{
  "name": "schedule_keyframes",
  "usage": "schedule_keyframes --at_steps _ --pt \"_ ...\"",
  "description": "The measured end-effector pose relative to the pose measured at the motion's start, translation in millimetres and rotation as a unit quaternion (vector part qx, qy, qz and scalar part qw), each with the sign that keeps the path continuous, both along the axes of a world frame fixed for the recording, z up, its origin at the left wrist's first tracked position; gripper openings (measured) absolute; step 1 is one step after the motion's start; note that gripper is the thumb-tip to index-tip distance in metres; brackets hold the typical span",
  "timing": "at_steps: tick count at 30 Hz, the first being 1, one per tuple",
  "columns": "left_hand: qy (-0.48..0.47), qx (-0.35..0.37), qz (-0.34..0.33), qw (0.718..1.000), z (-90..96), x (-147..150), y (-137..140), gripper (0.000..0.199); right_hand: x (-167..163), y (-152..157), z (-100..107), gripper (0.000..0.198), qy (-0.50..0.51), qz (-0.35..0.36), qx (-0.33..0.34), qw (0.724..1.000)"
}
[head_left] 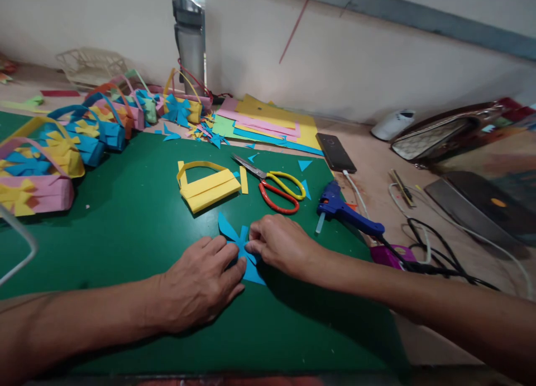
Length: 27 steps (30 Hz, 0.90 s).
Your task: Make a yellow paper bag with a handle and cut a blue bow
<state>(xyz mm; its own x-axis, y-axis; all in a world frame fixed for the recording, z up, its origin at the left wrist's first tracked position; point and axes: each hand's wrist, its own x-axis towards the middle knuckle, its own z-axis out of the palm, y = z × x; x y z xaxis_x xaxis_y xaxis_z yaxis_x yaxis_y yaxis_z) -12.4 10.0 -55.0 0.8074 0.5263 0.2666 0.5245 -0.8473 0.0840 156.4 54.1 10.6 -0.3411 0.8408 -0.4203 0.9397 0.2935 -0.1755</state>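
A blue paper flower (243, 241) with several pointed petals lies on the green board, between my hands. My left hand (205, 277) holds it down from the left, fingers curled and pressed on its petals. From the right, my right hand (282, 243) pinches one petal between thumb and forefinger. The hands cover part of the flower. Just beyond them sits a small yellow paper basket (211, 187) with a looped handle. A yellow paper strip (243, 180) lies beside it. Scissors with red and yellow handles (278, 190) rest to the right, blades apart.
Several finished paper baskets (94, 134) line the board's left side. Coloured paper sheets (268, 123) and scraps lie at the back. On the right are a blue glue gun (347, 210), a phone (335, 151), cables and a bag (448, 132). A bottle (190, 45) stands by the wall.
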Motion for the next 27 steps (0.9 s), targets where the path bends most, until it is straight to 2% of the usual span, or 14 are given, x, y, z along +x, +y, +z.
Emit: schedule_keyframes --at_steps 7,21,27 --pt "0.000 0.006 0.001 1.000 -1.7 -0.3 0.3 0.024 -0.3 2.5 1.5 0.012 0.000 0.012 -0.002 1.000" --pt "0.001 0.001 0.004 1.000 0.3 0.6 0.8 0.022 -17.9 9.1 11.8 0.014 -0.096 0.118 0.011 0.988" --pt "-0.005 -0.002 0.002 1.000 0.6 1.2 0.6 0.019 -5.9 -2.4 6.3 0.012 -0.086 0.097 0.036 0.991"
